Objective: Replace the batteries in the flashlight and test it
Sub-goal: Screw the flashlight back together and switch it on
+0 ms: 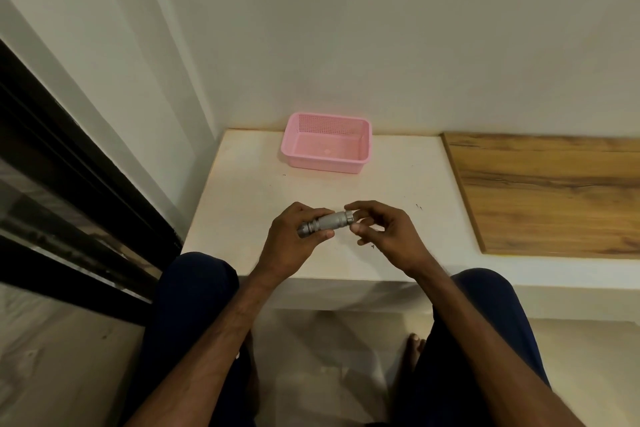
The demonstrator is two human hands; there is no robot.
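A small grey metal flashlight [329, 222] is held level above the front of the white table [398, 184]. My left hand [294, 243] is wrapped around its left, darker end. My right hand [384, 230] pinches its right end between thumb and forefinger. No batteries are visible; my fingers hide both ends of the flashlight.
A pink plastic basket [327, 143] stands at the back of the table against the wall, with nothing visible inside. A wooden board [554, 194] adjoins the table on the right. A dark-framed glass panel [69, 191] runs along the left. My knees flank the table's front edge.
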